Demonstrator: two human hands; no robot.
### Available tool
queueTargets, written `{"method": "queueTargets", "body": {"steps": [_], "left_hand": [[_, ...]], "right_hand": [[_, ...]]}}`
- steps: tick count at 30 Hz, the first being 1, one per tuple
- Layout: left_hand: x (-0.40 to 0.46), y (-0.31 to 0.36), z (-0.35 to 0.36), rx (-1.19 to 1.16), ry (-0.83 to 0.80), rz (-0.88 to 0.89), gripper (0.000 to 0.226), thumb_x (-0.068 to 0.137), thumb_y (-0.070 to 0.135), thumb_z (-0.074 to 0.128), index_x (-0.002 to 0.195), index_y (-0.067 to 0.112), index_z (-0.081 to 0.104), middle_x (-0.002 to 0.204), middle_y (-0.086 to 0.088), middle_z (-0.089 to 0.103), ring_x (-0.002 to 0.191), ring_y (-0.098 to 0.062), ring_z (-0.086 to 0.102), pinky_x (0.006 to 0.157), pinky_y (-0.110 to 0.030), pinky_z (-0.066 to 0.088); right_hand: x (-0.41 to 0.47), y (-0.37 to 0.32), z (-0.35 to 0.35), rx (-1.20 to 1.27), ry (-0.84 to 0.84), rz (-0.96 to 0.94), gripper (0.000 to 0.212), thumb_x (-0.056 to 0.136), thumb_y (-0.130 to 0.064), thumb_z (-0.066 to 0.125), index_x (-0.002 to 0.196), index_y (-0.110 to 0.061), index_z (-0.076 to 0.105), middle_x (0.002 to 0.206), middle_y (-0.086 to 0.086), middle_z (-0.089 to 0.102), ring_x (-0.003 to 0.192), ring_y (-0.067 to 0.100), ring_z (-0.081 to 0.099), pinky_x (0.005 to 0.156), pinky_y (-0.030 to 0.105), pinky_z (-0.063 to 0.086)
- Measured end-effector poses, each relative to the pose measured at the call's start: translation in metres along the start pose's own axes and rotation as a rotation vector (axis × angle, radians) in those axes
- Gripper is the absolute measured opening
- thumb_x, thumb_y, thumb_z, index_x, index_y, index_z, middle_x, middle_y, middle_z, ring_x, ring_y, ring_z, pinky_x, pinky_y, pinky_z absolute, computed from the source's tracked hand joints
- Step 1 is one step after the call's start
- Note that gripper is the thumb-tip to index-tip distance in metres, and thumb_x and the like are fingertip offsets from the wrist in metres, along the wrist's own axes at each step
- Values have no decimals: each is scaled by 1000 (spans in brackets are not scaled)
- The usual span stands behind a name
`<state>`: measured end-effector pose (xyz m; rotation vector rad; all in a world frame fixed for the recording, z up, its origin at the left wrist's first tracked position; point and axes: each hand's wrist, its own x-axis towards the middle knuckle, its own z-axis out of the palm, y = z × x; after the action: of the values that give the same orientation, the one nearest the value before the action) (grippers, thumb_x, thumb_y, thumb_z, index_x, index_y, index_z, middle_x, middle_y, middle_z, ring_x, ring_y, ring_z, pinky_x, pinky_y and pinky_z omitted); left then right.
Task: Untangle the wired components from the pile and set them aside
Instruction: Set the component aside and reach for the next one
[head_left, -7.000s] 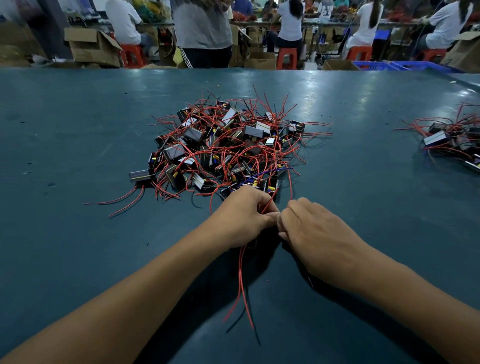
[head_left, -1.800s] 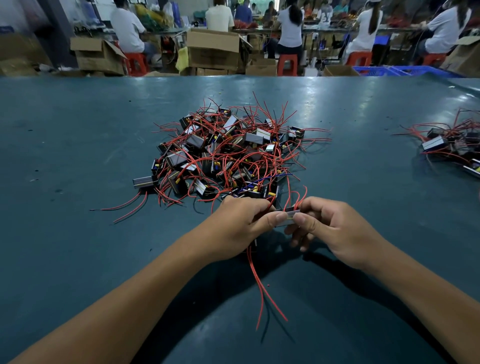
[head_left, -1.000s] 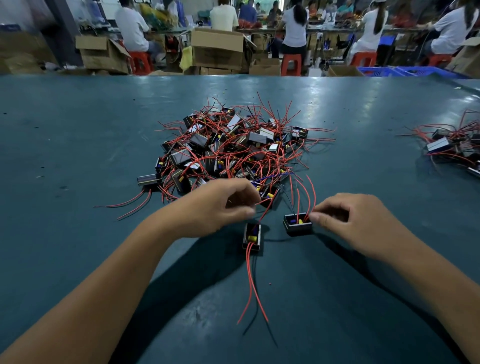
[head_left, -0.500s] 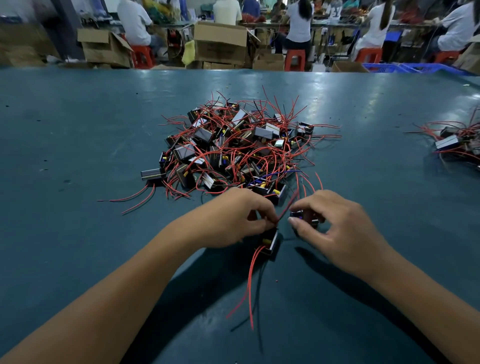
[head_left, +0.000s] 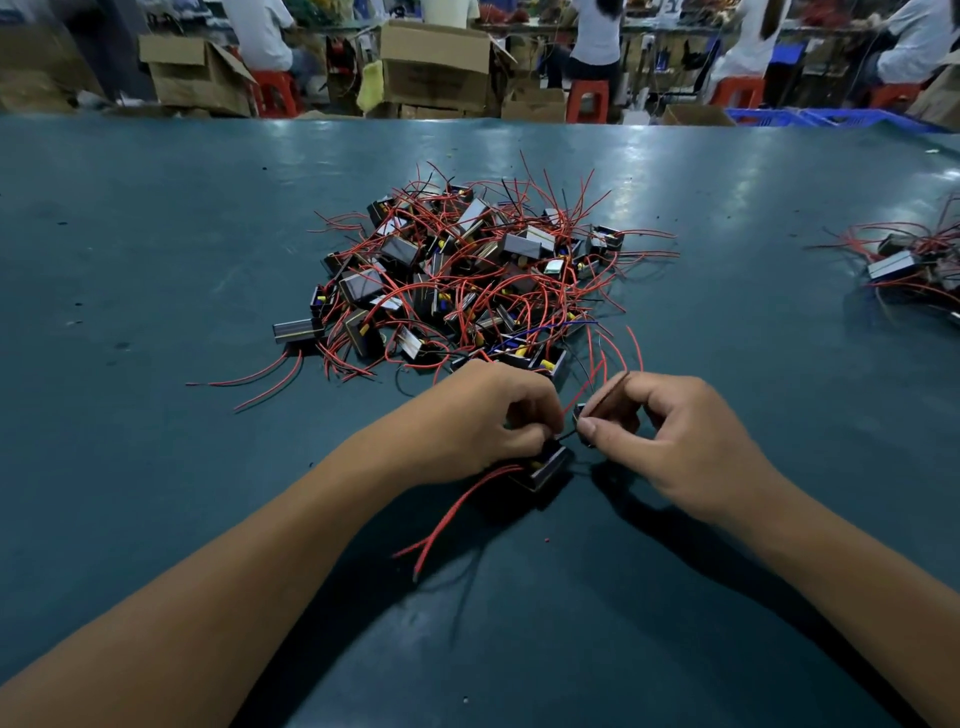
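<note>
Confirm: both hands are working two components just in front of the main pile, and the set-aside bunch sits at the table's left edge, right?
Not quite. The head view shows the set-aside bunch at the table's right edge, not the left. The rest holds: left hand and right hand each work a component in front of the main pile.

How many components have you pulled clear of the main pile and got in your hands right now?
2. One black component sits on the table under the left hand; a second component is pinched by the right hand, mostly hidden by its fingers.
</note>
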<state>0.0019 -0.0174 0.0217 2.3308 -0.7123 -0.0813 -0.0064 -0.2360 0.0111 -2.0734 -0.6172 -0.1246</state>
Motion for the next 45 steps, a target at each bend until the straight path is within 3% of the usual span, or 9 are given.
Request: {"method": "queueTargets", "body": {"steps": [3,8,12,17,21,24,30,40,45], "left_hand": [[0,-2,0,-15,24,-10,16,87,8,70,93,22,68,80,12,70,74,-1,64,67,-11,46],[-2,1,-2,-49,47,-28,17,89,16,75,95,16,59,85,5,70,77,-9,64,71,-20,51],[-4,0,-13,-163,23,-96,2,98,8,60,99,10,61,90,-1,71,76,-16,69,64,-31,59],[-8,1,-29,-294,118,-124,14,99,-2,52,98,8,62,88,-8,69,69,-18,65,55,-33,55],[-10,6,-30,-226,41,-105,5,94,14,68,97,18,69,80,8,67,65,-7,60,61,-24,52],[-7,10,-14,8,-31,-69,20,89,26,75,107,22,70,96,12,66,76,-8,60,73,-22,50],[-5,11,1,9,21,34,18,86,10,73,94,23,65,94,10,59,77,-11,58,66,-23,46],[-1,7,7,-95,23,98,24,90,-1,66,107,11,78,110,3,73,99,-7,67,88,-19,50],[1,4,8,-121,90,45,16,89,8,71,97,19,79,95,5,70,87,-9,66,77,-22,50]], "right_hand": [[-3,-3,-5,-21,-52,-62,8,78,-21,75,73,-23,69,68,-7,64,64,4,57,68,15,42],[-5,-4,-11,-265,-127,-291,4,78,-25,75,77,-25,71,72,-17,62,74,3,55,76,36,42],[-6,-2,-14,-270,-129,-318,3,79,-26,75,81,-26,72,75,-17,64,75,4,57,75,40,43],[-4,0,-13,-274,-130,-321,2,80,-25,74,82,-26,73,76,-15,66,75,7,59,75,40,44],[-3,0,-13,-260,-107,-287,2,81,-26,73,83,-26,73,77,-18,64,77,5,59,75,39,46],[-4,1,-10,-253,-76,-242,1,81,-26,73,82,-26,73,80,-17,65,78,6,59,76,34,45],[-2,5,-5,-173,49,-17,12,84,-19,78,76,-27,73,68,-16,67,62,-1,59,60,7,38],[1,3,1,-110,94,120,18,91,-35,69,74,-30,73,60,-13,65,53,-2,52,54,11,36],[0,-1,-11,259,-4,86,56,92,-63,45,82,-16,75,68,8,69,65,10,61,67,23,48]]}}
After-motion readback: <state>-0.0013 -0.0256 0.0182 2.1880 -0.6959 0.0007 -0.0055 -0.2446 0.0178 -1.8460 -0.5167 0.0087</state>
